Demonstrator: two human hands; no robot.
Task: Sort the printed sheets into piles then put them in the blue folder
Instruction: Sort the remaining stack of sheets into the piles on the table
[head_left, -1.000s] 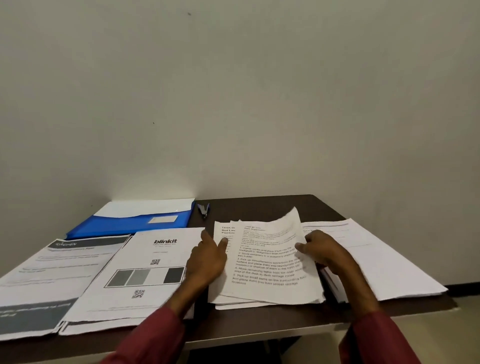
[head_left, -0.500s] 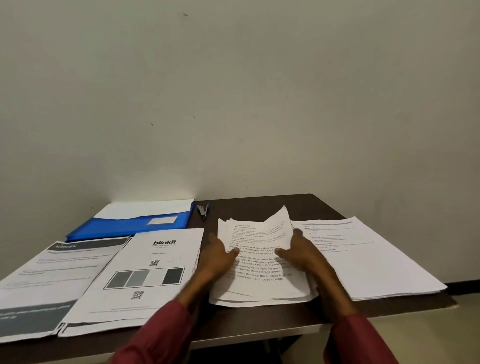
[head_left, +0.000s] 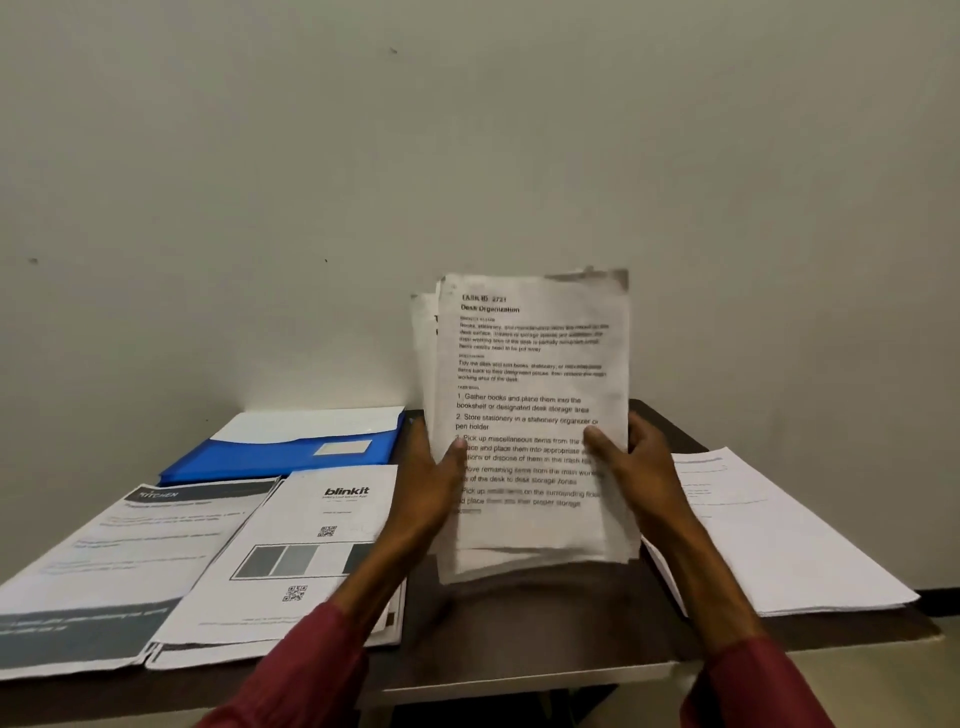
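Observation:
A stack of printed text sheets (head_left: 530, 374) headed "Desk Organization" stands upright above the dark table (head_left: 519, 639), its lower edge just off the surface. My left hand (head_left: 434, 488) grips its left edge and my right hand (head_left: 631, 462) grips its right edge, thumbs on the front page. The blue folder (head_left: 275, 457) lies at the back left with a white sheet on it. A "blinkit" pile (head_left: 296, 561) and a "kitchen" pile (head_left: 104, 566) lie flat on the left. Another text pile (head_left: 769, 535) lies on the right.
A plain wall rises right behind the table. The kitchen pile overhangs the table's left front edge, and the right pile reaches the right edge. Bare dark tabletop shows under the held stack. Floor is visible at the lower right.
Both hands gathered the middle stack, which lay flat on the table, and lifted it upright. The other piles and the folder have not moved.

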